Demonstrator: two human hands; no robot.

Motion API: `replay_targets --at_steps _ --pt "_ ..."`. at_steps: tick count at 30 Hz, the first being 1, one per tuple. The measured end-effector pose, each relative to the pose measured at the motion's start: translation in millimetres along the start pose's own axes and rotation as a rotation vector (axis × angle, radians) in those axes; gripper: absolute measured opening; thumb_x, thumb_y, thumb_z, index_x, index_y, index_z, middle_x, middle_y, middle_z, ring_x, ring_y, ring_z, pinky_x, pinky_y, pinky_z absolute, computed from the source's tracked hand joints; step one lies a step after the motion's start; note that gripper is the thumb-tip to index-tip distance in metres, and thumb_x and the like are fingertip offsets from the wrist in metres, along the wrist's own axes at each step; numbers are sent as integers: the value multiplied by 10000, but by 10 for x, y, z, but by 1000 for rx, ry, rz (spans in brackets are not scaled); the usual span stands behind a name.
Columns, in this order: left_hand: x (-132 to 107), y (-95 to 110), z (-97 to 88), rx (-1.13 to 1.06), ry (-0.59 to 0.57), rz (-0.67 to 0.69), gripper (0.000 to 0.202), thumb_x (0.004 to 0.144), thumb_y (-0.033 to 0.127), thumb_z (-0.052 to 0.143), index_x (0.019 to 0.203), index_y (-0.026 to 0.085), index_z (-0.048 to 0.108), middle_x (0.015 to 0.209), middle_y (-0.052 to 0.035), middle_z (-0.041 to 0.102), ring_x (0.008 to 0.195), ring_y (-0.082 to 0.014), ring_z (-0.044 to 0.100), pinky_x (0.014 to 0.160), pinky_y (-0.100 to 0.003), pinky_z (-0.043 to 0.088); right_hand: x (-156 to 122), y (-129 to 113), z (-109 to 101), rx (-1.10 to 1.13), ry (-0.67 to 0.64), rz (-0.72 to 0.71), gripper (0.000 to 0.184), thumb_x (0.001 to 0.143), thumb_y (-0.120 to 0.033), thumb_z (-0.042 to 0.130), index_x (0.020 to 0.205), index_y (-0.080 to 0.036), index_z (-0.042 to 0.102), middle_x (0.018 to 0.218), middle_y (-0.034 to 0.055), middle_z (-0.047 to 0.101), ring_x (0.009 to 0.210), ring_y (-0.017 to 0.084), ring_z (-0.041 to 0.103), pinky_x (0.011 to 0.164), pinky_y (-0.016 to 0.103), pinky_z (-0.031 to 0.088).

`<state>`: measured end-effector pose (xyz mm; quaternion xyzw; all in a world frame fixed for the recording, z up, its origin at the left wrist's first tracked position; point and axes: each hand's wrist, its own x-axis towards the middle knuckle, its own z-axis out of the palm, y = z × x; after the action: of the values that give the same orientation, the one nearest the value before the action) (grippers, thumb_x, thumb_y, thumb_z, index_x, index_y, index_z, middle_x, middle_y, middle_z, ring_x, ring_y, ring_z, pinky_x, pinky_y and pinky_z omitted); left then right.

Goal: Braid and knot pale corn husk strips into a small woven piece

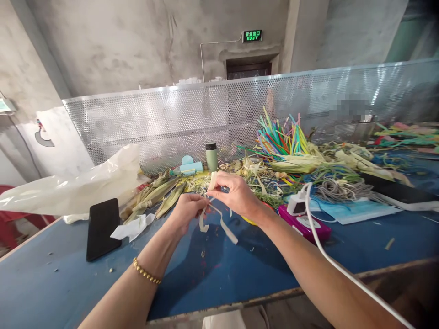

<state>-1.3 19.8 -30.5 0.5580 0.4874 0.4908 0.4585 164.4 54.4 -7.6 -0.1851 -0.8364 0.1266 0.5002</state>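
Note:
Pale flat strips, like strips of dried corn husk (224, 225), are pinched between my hands above the blue table. My left hand (189, 208) is closed on them, with loose ends hanging below its fingertips. Close beside it and slightly higher, my right hand (236, 189) is closed too, with a short pale piece (213, 180) standing up between thumb and fingers. The fingers partly hide how the strips meet. Behind my hands lies a heap of dried husks and plant scraps (254, 176).
A black phone (103, 229) and crumpled white tissue (135, 227) lie at left. A green bottle (211, 156) stands behind my hands. To the right are colourful pipe cleaners (283, 137), a purple power block (317, 227) with a white cable, and a blue mask (353, 211).

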Motion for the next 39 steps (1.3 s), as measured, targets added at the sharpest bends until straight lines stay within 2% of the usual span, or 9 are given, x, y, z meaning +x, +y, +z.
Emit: replay_targets --at_steps 3,8,14,19,24,30,39 --pt "12 31 -46 -191 0 -39 184 591 275 773 645 109 714 627 -81 678 476 -99 508 502 -249 339 -8 -18 19 -1 41 -35 125 832 -208 691 716 -163 678 738 24 679 702 137 603 669 271 476" --pt "12 64 -87 -291 -54 -37 212 559 220 823 706 91 739 665 -76 680 523 -91 525 528 -242 362 -22 -21 26 8 89 -51 96 836 -237 709 763 -176 724 780 33 737 747 159 663 754 313 515" --pt "12 83 -101 -325 9 -16 188 554 194 820 678 91 723 664 -64 684 496 -83 523 533 -244 366 -28 54 63 -80 51 -179 104 896 -257 646 865 -212 734 913 40 750 872 170 650 852 351 484" --pt "19 84 -106 -349 7 -2 215 560 210 820 718 90 736 693 -78 702 515 -95 548 547 -247 377 -41 98 76 -299 54 -251 192 940 -273 581 832 -210 727 840 46 696 834 174 569 801 341 425" --pt "26 83 -113 -350 -3 9 237 566 234 815 733 84 737 713 -85 703 537 -116 588 588 -265 408 -47 63 52 -392 20 -301 214 960 -256 545 862 -212 730 837 38 693 821 169 541 795 330 386" --pt "27 90 -120 -344 13 33 211 553 223 795 701 95 715 606 -32 629 544 -142 615 560 -262 376 -53 61 53 -417 -16 -300 214 967 -255 532 901 -221 732 872 35 710 838 171 543 803 327 371" --pt "-3 126 -83 -354 32 23 234 568 280 798 689 109 695 633 -30 637 542 -153 616 573 -281 415 -49 94 52 -444 -34 -304 233 966 -243 533 840 -214 727 845 26 712 825 169 544 803 326 361"
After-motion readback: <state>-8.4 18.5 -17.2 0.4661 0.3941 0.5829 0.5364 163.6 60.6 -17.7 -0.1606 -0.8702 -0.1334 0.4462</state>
